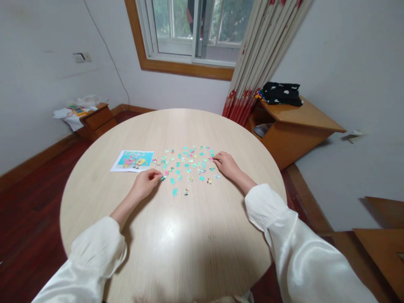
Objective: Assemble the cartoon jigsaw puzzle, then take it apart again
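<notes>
Round table [176, 235]: both hands [145, 183] [225, 164] touch scattered puzzle pieces [186, 164].

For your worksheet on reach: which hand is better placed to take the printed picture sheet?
Left. The left hand lies just below the picture sheet, at the scattered puzzle pieces' near edge. The right hand is beyond them.

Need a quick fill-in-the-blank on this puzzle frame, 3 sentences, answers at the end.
1. The scattered puzzle pieces lie on a ______ wooden table.
2. The printed picture sheet lies on the side of the person's ______ hand.
3. The right hand touches the pieces at the ______ edge of the scatter.

Missing words: round; left; right
</notes>
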{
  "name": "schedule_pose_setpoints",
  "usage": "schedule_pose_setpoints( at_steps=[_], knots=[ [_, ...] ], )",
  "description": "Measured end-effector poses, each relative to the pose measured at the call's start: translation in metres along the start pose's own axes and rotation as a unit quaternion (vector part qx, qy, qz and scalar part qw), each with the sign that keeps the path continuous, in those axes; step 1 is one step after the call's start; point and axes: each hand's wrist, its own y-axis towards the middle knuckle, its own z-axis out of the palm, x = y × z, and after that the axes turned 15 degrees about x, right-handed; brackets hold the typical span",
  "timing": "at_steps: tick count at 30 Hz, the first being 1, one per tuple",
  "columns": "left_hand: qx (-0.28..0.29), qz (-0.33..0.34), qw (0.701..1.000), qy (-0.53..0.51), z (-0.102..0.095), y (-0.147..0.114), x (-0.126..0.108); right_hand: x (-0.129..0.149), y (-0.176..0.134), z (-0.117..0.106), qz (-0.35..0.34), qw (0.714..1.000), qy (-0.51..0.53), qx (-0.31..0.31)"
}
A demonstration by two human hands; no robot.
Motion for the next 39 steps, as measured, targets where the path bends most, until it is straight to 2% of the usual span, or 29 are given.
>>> schedule_pose_setpoints(
  at_steps=[5,10,15,17,21,26,31,36,39],
  knots=[
    [0.016,0.003,0.998,0.060,-0.006,-0.015,0.006,0.000,-0.003,-0.006,-0.012,1.000,-0.023,-0.008],
    [-0.015,0.035,0.991,0.130,-0.003,-0.019,0.004,0.010,0.014,-0.012,0.008,0.998,-0.058,-0.030],
    [-0.061,0.034,0.988,0.135,-0.004,-0.023,0.001,0.018,0.027,-0.016,0.003,0.994,-0.106,0.036],
    [-0.080,0.027,0.988,0.132,-0.006,-0.024,0.000,0.017,0.024,-0.018,-0.001,0.994,-0.101,0.046],
    [-0.096,0.018,0.989,0.115,-0.008,-0.025,-0.001,0.014,0.008,-0.020,0.010,0.998,-0.063,0.018],
    [-0.112,0.017,0.989,0.093,-0.008,-0.024,-0.002,0.017,-0.004,-0.019,0.009,0.998,-0.051,0.033],
    [-0.137,-0.003,0.988,0.070,-0.009,-0.023,-0.001,0.028,-0.001,-0.020,-0.031,0.997,-0.044,0.053],
    [-0.104,-0.020,0.992,0.064,-0.009,-0.023,0.000,0.059,0.016,-0.018,-0.104,0.993,-0.030,0.048],
    [-0.088,-0.018,0.993,0.082,-0.010,-0.024,0.002,0.083,0.030,-0.013,-0.148,0.986,-0.056,0.053]
  ],
)
